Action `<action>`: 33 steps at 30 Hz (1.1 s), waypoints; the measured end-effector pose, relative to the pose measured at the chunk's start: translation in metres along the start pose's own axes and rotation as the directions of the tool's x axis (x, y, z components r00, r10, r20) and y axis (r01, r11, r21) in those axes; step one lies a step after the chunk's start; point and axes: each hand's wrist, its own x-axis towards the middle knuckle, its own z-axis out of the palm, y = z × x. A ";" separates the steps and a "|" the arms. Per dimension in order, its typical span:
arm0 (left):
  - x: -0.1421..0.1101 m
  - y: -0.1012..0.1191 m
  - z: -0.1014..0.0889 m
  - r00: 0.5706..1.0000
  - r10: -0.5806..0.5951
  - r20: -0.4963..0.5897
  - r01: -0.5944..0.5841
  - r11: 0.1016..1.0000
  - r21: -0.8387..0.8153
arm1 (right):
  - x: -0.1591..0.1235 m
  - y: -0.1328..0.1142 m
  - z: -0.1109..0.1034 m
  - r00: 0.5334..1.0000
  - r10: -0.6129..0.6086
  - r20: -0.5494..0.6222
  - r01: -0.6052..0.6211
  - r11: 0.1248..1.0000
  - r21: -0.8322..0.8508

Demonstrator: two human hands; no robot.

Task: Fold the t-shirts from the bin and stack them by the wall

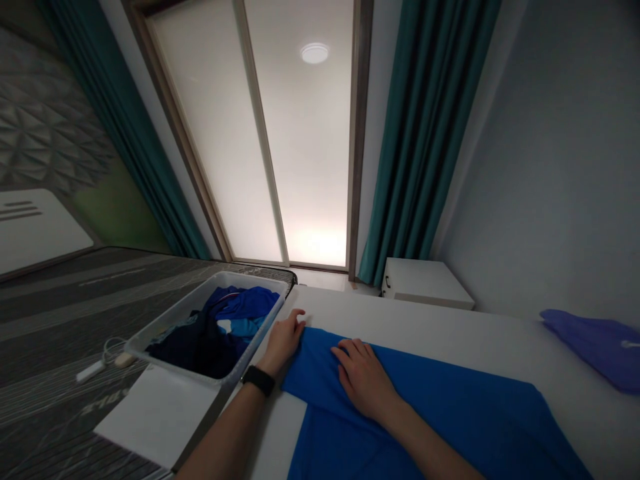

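A bright blue cloth garment (440, 417) is laid flat on a white table top (450, 327) and is held down by two bare hands. The left hand (283, 343), with a black wristwatch (259, 381) on its wrist, is rested open at the far edge of the cloth, with nothing gripped. The right hand (363, 380) is pressed open and flat on the cloth, so that the fabric is kept smooth and in place; nothing is grasped. One white rectangular plastic basket (165, 327) is placed just beside the table, within reach, and is filled with dark navy and blue clothes (210, 340), their number impossible to count. One purple cloth (595, 350) is laid further along the table.
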 end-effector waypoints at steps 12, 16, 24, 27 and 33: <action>-0.013 0.009 -0.005 0.996 0.081 0.020 -0.081 0.997 -0.010 | -0.001 0.002 0.003 0.994 0.025 0.110 -0.029 0.999 0.034; -0.013 0.006 -0.004 0.994 0.096 0.048 -0.094 0.995 -0.036 | 0.000 0.002 0.003 0.995 0.022 0.099 -0.024 0.999 0.021; -0.016 0.009 -0.012 0.983 0.177 -0.055 -0.167 0.975 0.145 | 0.000 0.000 -0.001 0.978 0.035 0.207 -0.036 0.999 0.001; -0.025 0.030 -0.009 0.929 0.348 -0.129 -0.323 0.929 0.181 | -0.002 -0.001 0.000 0.970 0.043 0.241 -0.041 0.999 -0.014; -0.044 0.062 0.013 0.817 0.574 0.060 -0.576 0.809 0.118 | -0.013 0.007 -0.008 0.947 0.171 0.272 -0.144 0.983 -0.114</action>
